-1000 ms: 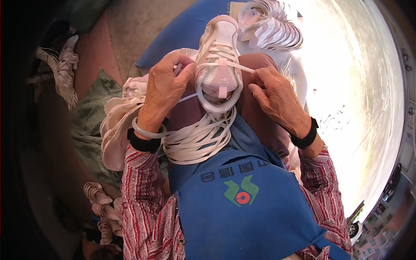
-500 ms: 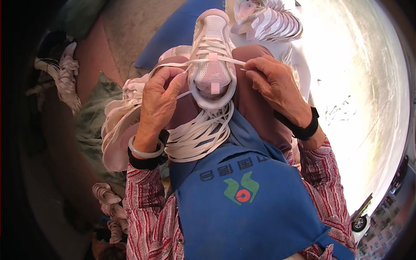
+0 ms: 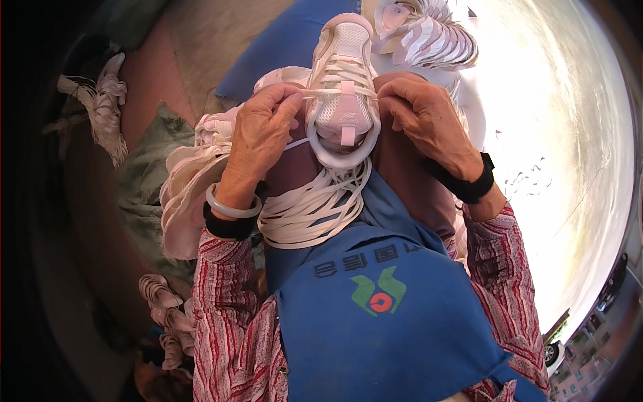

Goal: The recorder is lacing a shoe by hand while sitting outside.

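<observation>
A white and pink sneaker upper [image 3: 340, 122] rests between my knees, toe pointing away and its collar toward me. White lace criss-crosses its front. My left hand [image 3: 260, 130] pinches one stretch of the shoelace [image 3: 321, 92] at the left of the tongue. On the other side, my right hand [image 3: 423, 110] pinches the lace close against the eyelet edge. Both hands stand at the same height beside the tongue's pink tab. A bundle of loose white laces [image 3: 311, 213] lies on my lap below the collar, over the blue apron [image 3: 382, 335].
More pink and white shoe uppers [image 3: 191, 194] are stacked by my left thigh. Another row of uppers [image 3: 435, 40] sits at the far right. Laces and shoe parts [image 3: 104, 107] hang at the far left, and several pieces [image 3: 167, 315] lie at the lower left.
The left hand has moved slightly right and up, and the right hand has come closer to the sneaker's edge. In the picture, the sneaker sits a little further right.
</observation>
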